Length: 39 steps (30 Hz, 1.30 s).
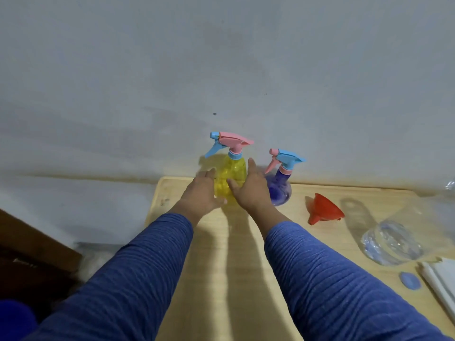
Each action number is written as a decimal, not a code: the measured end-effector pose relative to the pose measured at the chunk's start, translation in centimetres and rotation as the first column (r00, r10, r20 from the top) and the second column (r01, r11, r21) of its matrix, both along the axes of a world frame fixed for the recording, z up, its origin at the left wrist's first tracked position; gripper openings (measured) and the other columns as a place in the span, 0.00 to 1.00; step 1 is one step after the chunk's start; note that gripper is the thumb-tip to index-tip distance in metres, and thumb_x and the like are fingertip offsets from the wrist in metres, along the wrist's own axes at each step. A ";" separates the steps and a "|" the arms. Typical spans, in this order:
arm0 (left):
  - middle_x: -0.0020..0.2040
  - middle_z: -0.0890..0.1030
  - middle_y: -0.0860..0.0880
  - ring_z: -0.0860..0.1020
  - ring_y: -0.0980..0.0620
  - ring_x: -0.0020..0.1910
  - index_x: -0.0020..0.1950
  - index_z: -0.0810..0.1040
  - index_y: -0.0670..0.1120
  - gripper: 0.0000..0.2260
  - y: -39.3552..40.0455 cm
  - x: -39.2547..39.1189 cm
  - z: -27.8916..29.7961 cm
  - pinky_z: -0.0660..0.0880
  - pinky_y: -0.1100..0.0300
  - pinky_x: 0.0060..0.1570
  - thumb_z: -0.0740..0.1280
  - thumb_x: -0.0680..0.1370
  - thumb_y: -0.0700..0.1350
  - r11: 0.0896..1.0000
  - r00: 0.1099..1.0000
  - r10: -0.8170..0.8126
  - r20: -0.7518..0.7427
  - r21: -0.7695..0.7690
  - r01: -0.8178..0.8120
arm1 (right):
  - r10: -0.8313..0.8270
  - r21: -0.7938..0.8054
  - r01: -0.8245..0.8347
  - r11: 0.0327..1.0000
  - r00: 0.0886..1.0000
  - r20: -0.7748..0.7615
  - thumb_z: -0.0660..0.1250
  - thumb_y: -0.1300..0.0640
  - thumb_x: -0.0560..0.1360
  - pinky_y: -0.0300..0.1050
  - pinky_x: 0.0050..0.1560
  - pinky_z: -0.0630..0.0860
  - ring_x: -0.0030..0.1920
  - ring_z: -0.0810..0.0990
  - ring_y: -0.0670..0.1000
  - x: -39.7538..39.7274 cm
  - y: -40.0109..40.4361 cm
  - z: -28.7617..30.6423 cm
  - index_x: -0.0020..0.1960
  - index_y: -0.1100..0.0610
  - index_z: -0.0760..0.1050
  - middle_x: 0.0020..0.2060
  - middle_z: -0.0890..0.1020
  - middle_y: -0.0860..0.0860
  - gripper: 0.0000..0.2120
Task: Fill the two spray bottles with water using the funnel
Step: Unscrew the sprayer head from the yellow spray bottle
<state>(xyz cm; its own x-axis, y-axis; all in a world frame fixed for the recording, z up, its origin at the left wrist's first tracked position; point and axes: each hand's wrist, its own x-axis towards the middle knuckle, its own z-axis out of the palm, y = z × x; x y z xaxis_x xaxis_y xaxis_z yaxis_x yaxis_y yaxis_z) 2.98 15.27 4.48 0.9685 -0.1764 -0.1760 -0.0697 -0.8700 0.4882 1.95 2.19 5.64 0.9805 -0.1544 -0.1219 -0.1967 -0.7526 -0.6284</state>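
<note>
A yellow spray bottle [235,172] with a pink and blue trigger head stands at the back of the wooden table [221,254]. To its right stands a purple spray bottle [280,189] with a blue and pink head. My left hand [200,193] and my right hand [251,188] reach out on either side of the yellow bottle, fingers spread, close to it; I cannot tell whether they touch it. A red funnel [325,209] lies on its side further right. A clear plastic water bottle [396,239] lies tilted at the right edge.
A blue bottle cap [410,280] lies near the right front, beside white paper or cloth [440,281]. A grey wall rises right behind the table. Dark wooden furniture [32,254] sits low on the left.
</note>
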 end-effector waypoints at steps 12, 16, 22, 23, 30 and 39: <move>0.61 0.79 0.50 0.76 0.51 0.61 0.69 0.70 0.50 0.24 -1.6 0.8 -2.5 0.71 0.60 0.58 0.71 0.74 0.46 0.901 0.979 0.179 0.101 -0.416 -0.122 | 0.000 0.219 -0.052 0.974 0.973 0.233 0.69 0.50 0.73 0.50 0.59 0.74 0.59 0.77 0.54 1.3 -0.7 -1.8 0.71 0.53 0.63 0.60 0.78 0.52 0.30; 0.62 0.78 0.50 0.75 0.52 0.61 0.70 0.69 0.50 0.25 -1.6 -0.2 -2.1 0.71 0.61 0.57 0.71 0.74 0.47 0.892 0.970 0.214 0.118 -0.428 -0.145 | 0.003 0.241 -0.070 0.968 0.964 0.267 0.70 0.50 0.72 0.49 0.60 0.74 0.59 0.76 0.53 0.7 -0.8 -1.2 0.70 0.53 0.64 0.59 0.78 0.53 0.30; 0.65 0.76 0.51 0.73 0.51 0.65 0.71 0.68 0.51 0.26 -1.5 -4.3 -1.0 0.71 0.56 0.63 0.71 0.74 0.47 0.894 0.972 0.198 0.123 -0.429 -0.128 | 0.028 0.264 -0.104 0.959 0.961 0.276 0.70 0.49 0.72 0.39 0.55 0.68 0.60 0.74 0.51 -3.5 -1.3 0.1 0.70 0.53 0.65 0.61 0.76 0.51 0.29; 0.65 0.76 0.51 0.73 0.51 0.65 0.71 0.68 0.51 0.26 -1.7 -5.2 -0.9 0.71 0.57 0.63 0.71 0.74 0.47 0.892 0.973 0.197 0.117 -0.434 -0.128 | 0.021 0.271 -0.100 0.957 0.960 0.280 0.71 0.49 0.72 0.39 0.54 0.69 0.59 0.75 0.51 -4.6 -1.5 0.3 0.69 0.53 0.65 0.60 0.77 0.51 0.28; 0.68 0.74 0.51 0.71 0.51 0.67 0.73 0.65 0.52 0.29 -4.2 -13.3 -1.5 0.71 0.54 0.64 0.70 0.74 0.51 0.904 0.986 0.154 0.065 -0.412 -0.114 | -0.014 0.245 -0.056 0.968 0.961 0.275 0.72 0.49 0.71 0.38 0.54 0.68 0.59 0.75 0.51 -14.0 -4.1 1.1 0.68 0.53 0.67 0.59 0.78 0.50 0.28; 0.69 0.73 0.51 0.71 0.51 0.68 0.74 0.63 0.55 0.30 -8.9 -20.7 -3.3 0.72 0.51 0.64 0.70 0.74 0.51 0.873 0.995 0.101 -0.012 -0.479 -0.095 | -0.079 0.255 0.019 0.967 0.970 0.228 0.73 0.50 0.70 0.39 0.52 0.68 0.57 0.77 0.51 -21.5 -8.6 -0.4 0.66 0.52 0.69 0.56 0.80 0.50 0.27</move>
<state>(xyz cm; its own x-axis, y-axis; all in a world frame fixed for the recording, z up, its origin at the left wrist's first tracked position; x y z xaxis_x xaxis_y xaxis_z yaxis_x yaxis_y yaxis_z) -17.70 6.38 1.23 0.9867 -0.1401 -0.0820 -0.0053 -0.5328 0.8462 -19.50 -6.44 5.22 0.9779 -0.1969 0.0697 -0.0536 -0.5592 -0.8273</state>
